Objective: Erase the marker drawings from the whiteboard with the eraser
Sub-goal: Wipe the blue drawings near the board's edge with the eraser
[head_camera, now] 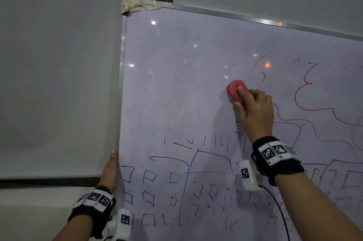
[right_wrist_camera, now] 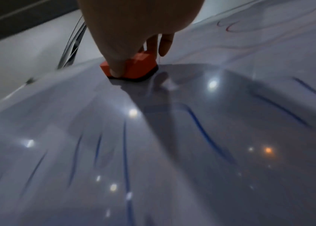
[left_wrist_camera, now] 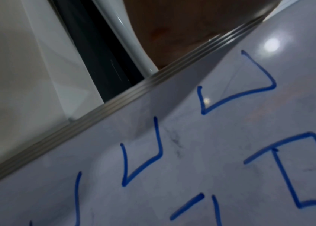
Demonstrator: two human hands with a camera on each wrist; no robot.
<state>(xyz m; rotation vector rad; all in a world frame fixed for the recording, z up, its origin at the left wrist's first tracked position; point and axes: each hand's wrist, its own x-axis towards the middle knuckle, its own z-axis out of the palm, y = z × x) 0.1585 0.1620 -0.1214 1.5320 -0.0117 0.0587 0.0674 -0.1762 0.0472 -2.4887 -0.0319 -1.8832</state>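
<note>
A whiteboard (head_camera: 176,68) with a metal frame leans against the wall. Blue marker drawings (head_camera: 149,178) of buildings and windows fill its lower part, and red marker lines (head_camera: 306,93) run across its right side. The upper left area is wiped, with faint smears. My right hand (head_camera: 253,107) grips a red eraser (head_camera: 236,88) and presses it flat on the board near the red lines. In the right wrist view the eraser (right_wrist_camera: 136,67) shows a dark felt underside on the board. My left hand (head_camera: 110,170) holds the board's left frame edge (left_wrist_camera: 114,99), fingers hidden behind it.
A grey wall (head_camera: 59,64) lies left of the board. Tape (head_camera: 131,4) covers the board's top left corner. A black cable (head_camera: 279,209) hangs from my right wrist camera across the lower board. A dark baseboard strip (head_camera: 49,182) runs along the wall at lower left.
</note>
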